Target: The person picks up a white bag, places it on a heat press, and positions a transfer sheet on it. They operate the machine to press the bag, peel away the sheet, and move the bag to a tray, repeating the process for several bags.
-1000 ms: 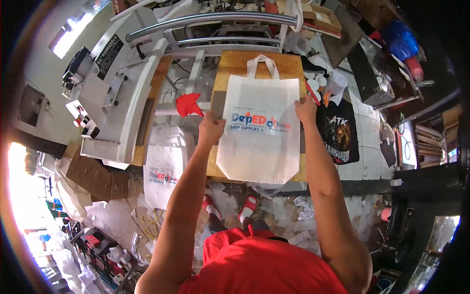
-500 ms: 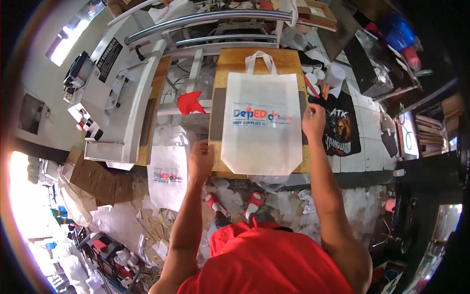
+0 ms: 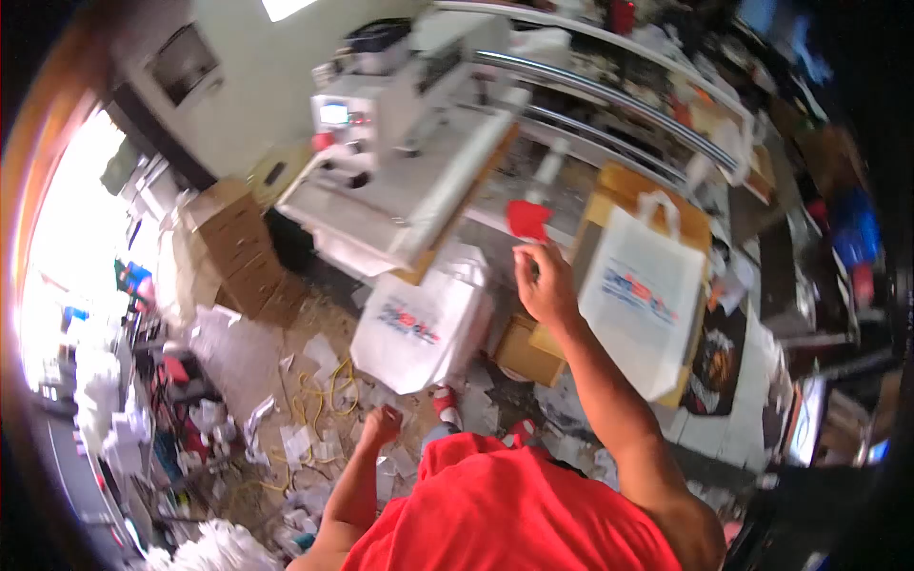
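Observation:
My right hand (image 3: 546,284) hovers just in front of a red cloth scrap (image 3: 528,221), its fingers loosely bent with a gap between them and nothing visible inside. To its right, a white tote bag (image 3: 640,285) with a blue and red print lies flat on a wood-edged platen (image 3: 609,195), handles toward the far side. Low on the left, my left hand (image 3: 383,424) is closed with curled fingers, blurred, and I see nothing in it. Beyond it, more white printed bags (image 3: 419,324) hang or lean beneath the heat press (image 3: 400,205).
A control box with a lit screen (image 3: 334,115) sits on the press. Steel rails (image 3: 609,100) run behind the platen. Cardboard boxes (image 3: 233,243) stand at left; a small open box (image 3: 526,350) sits below the platen. Paper scraps and a yellow cord (image 3: 319,400) litter the floor.
My view has turned left, toward the press and the hanging bags. My right hand has left the bag's right edge and crossed to near the red scrap. My left hand has dropped away from the platen.

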{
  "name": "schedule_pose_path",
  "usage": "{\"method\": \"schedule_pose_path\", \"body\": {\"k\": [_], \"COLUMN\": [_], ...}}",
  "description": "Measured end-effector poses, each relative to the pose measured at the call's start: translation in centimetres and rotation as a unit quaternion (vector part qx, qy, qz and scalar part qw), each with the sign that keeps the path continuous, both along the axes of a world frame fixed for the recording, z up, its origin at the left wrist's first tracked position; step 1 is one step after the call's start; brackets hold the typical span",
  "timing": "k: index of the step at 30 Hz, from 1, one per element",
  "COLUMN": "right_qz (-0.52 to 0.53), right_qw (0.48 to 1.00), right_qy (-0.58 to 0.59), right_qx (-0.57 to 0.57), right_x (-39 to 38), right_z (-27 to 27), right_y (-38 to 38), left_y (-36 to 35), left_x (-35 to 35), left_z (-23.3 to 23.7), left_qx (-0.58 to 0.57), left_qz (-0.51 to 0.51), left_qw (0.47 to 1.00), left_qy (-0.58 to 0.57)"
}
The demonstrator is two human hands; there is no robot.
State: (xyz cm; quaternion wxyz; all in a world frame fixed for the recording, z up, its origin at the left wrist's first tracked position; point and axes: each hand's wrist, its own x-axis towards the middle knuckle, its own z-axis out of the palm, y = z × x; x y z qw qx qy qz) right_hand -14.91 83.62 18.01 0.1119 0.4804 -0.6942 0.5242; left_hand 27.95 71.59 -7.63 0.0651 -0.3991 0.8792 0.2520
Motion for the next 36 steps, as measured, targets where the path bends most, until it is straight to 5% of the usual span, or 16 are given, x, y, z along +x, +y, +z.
{"method": "schedule_pose_path", "body": {"k": [1,2,5,6,10,12,14,16,18,20,21,23,25,28,32,36], "right_qz": [0.035,0.073,0.114,0.113,0.118,0.139,0.112,-0.034,-0.189,-0.347,-0.410,-0.500,-0.532,-0.502,-0.478,-0.461], "right_qw": [0.998,0.994,0.982,0.983,0.988,0.987,0.994,0.995,0.972,0.919,0.884,0.830,0.797,0.792,0.803,0.800], "right_qy": [0.049,0.077,0.148,0.142,0.095,0.081,0.011,-0.063,-0.089,-0.102,-0.117,-0.107,-0.179,-0.269,-0.327,-0.314], "right_qx": [-0.006,-0.017,-0.004,0.015,0.007,-0.012,0.014,0.066,0.111,0.154,0.191,0.223,0.223,0.222,0.144,0.221], "right_x": [0.9,1.8,4.8,5.7,9.9,11.2,10.8,8.9,5.6,3.0,1.9,0.7,-1.3,-1.3,-1.8,-3.8], "right_z": [1.3,2.2,4.2,4.1,3.7,2.6,-0.4,-4.3,-8.1,-9.5,-9.4,-8.7,-12.3,-12.9,-11.9,-14.2], "right_y": [-4.5,-9.1,-21.7,-25.1,-27.9,-23.0,-15.5,-6.3,4.6,16.1,20.8,27.7,33.2,34.5,34.8,35.8], "left_y": [-0.3,1.1,3.1,3.5,4.1,3.1,0.6,-1.3,-1.5,-0.8,0.0,3.3,6.5,10.5,12.8,13.9], "left_x": [2.1,3.8,11.8,12.3,18.0,16.6,9.5,2.7,-6.4,-14.9,-18.7,-26.5,-31.9,-36.9,-38.9,-39.2], "left_z": [-0.7,0.1,-4.0,-0.9,-8.0,-9.5,-4.9,-5.8,1.8,2.7,3.3,11.2,10.9,14.5,15.3,13.3], "left_qx": [-0.026,0.104,0.110,0.146,0.178,0.216,0.265,0.297,0.239,0.211,0.171,0.228,0.097,0.161,0.182,0.196], "left_qz": [-0.199,0.019,0.158,0.176,0.262,0.268,0.127,0.069,-0.036,-0.089,-0.199,-0.167,-0.232,-0.155,-0.132,-0.125], "left_qw": [0.969,0.990,0.978,0.968,0.947,0.938,0.956,0.952,0.968,0.969,0.943,0.952,0.907,0.966,0.973,0.971], "left_qy": [-0.141,-0.090,-0.076,-0.101,-0.043,-0.041,-0.018,-0.005,0.070,0.091,0.204,0.119,0.337,0.127,0.044,0.048]}}
